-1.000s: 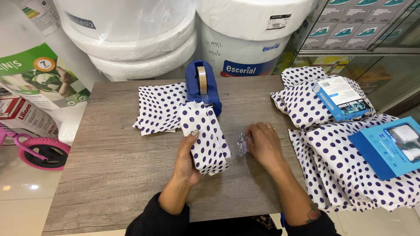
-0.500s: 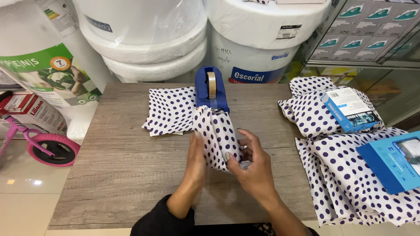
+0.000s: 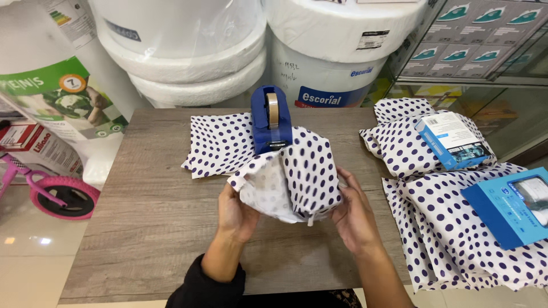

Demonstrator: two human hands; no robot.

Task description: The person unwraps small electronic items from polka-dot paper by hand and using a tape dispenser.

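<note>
Since earlier frame, our right hand (image 3: pixel 355 214) shifts off parcel top to its right edge. Left hand (image 3: pixel 235 212) grips left edge; both clasp one polka-dot parcel (image 3: pixel 297 177) above table (image 3: pixel 142 228), before one blue tape dispenser (image 3: pixel 270 121). Two blue boxes (image 3: pixel 454 140) on right.

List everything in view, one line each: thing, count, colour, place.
wrapped parcel: one, white paper with navy dots, table centre, between both hands
tape dispenser: one, blue, behind the parcel
dotted sheet: one, white and navy, flat, left of the dispenser
dotted paper stacks: several, white and navy, table's right side
boxes: two, blue, on the right stacks
table: one, grey wood grain
large wrapped rolls: several, white, behind the table
child's bicycle wheel: one, pink, floor at left
left hand: one, grip on the parcel's left edge
right hand: one, grip on the parcel's right edge
</note>
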